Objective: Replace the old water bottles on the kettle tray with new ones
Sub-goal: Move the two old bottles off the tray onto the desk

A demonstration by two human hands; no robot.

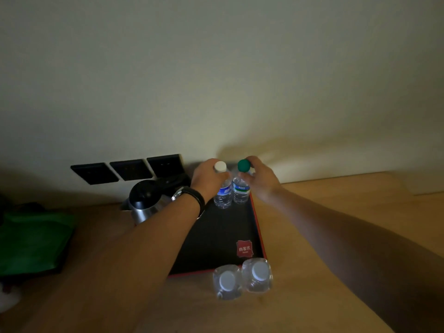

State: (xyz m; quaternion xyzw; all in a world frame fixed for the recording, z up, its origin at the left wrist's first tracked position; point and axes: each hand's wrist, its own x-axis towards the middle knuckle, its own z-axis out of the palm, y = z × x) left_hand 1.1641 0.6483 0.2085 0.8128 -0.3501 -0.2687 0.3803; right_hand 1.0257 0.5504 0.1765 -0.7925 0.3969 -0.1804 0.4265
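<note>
A black tray with a red rim (258, 227) lies on the wooden table. At its far right corner stand two water bottles side by side. My left hand (207, 179), with a watch on the wrist, grips the neck of the white-capped bottle (223, 192). My right hand (260, 179) grips the neck of the green-capped bottle (241, 191). Both bottles are upright, their bases at the tray floor. Two more clear bottles with pale caps (227, 281) (258, 273) stand on the table just in front of the tray's near edge.
A steel kettle with a black lid (144, 200) stands at the tray's left, partly behind my left forearm. Three black wall sockets (131, 169) sit on the wall behind it. A green bag (33, 243) lies at the far left. The room is dim.
</note>
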